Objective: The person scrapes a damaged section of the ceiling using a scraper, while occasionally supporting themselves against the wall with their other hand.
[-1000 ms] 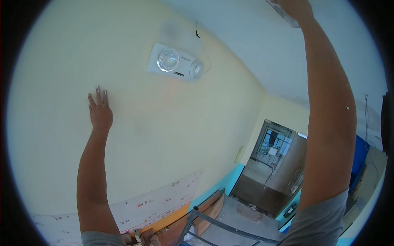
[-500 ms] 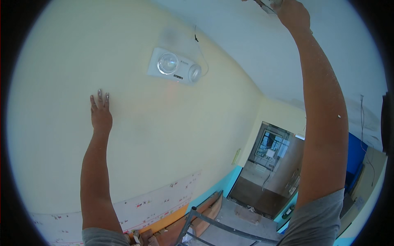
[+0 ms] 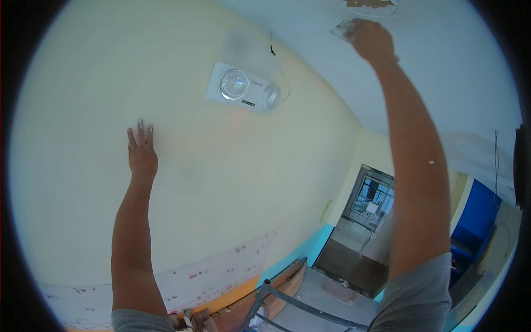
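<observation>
My left hand (image 3: 143, 155) lies flat on the cream wall (image 3: 182, 182), its fingers spread and their tips smeared with white. Raised near the white ceiling (image 3: 310, 27), my right hand (image 3: 373, 41) is closed round a putty knife (image 3: 339, 30). Its thin, flat blade sticks out to the left of my fingers; the handle is hidden in my grip. Just above that hand, at the top edge of the view, is a brown patch (image 3: 370, 3) with a ragged white rim in the ceiling.
A twin-lamp emergency light (image 3: 243, 88) hangs on the wall between my arms, a thin wire beside it. Below stands a dark metal rail (image 3: 315, 312). Wooden boards (image 3: 290, 282) lean along the wall's foot. A doorway (image 3: 359, 232) opens farther off. Loose wires (image 3: 496, 166) dangle at right.
My right hand has come down and left with the putty knife, and the brown ceiling patch now shows. My left hand stays on the wall; the whole view has shifted slightly.
</observation>
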The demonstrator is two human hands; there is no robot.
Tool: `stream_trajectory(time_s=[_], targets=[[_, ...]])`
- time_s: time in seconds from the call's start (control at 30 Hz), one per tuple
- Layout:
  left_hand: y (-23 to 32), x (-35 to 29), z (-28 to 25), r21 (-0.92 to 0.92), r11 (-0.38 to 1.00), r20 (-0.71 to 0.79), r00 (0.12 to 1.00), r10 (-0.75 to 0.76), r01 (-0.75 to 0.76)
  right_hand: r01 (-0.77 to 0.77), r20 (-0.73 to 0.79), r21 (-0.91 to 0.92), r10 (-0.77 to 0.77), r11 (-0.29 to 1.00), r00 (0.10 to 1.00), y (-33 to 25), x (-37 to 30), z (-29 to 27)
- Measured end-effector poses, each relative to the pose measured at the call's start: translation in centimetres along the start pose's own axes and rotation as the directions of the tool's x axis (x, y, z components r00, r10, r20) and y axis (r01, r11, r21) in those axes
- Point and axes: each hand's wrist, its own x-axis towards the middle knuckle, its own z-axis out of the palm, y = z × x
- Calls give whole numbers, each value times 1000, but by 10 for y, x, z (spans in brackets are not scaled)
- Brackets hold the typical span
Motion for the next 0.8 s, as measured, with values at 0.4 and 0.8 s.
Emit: stream_trajectory(time_s=[0.4, 0.8], targets=[[-7, -3, 7, 47, 998, -4, 999, 38, -38, -248, -213, 95, 263, 964, 941, 17, 13, -28], [-3, -2, 3, -35, 998, -82, 995, 50, -53, -116, -323, 83, 137, 990, 936, 19, 26, -73]])
